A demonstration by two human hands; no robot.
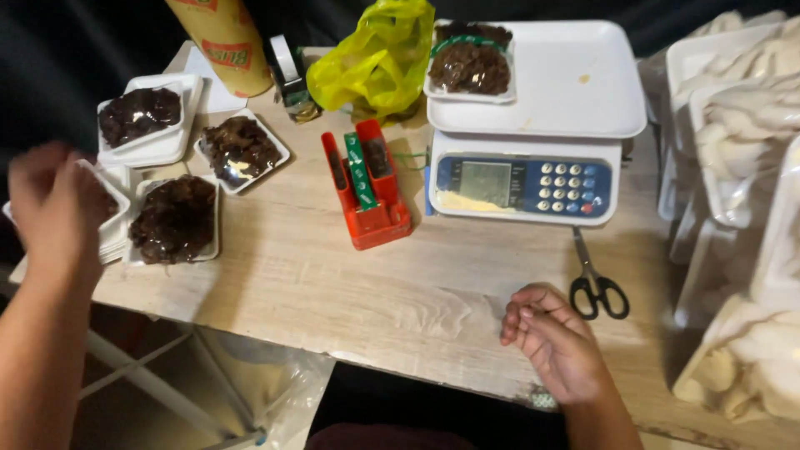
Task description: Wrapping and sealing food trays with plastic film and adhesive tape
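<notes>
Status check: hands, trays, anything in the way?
Left hand blurred over wrapped tray stack. Right hand curled, empty, on table beside scissors. Nothing between.

A white foam tray (117,218) is sitting at the bench's left edge, mostly hidden under the blurred left hand (54,204), which is hovering over it with fingers curled. Touching its right side, a second white tray (177,220) is lying flat, heaped with dark brown, glossy food under clear wrap.
</notes>
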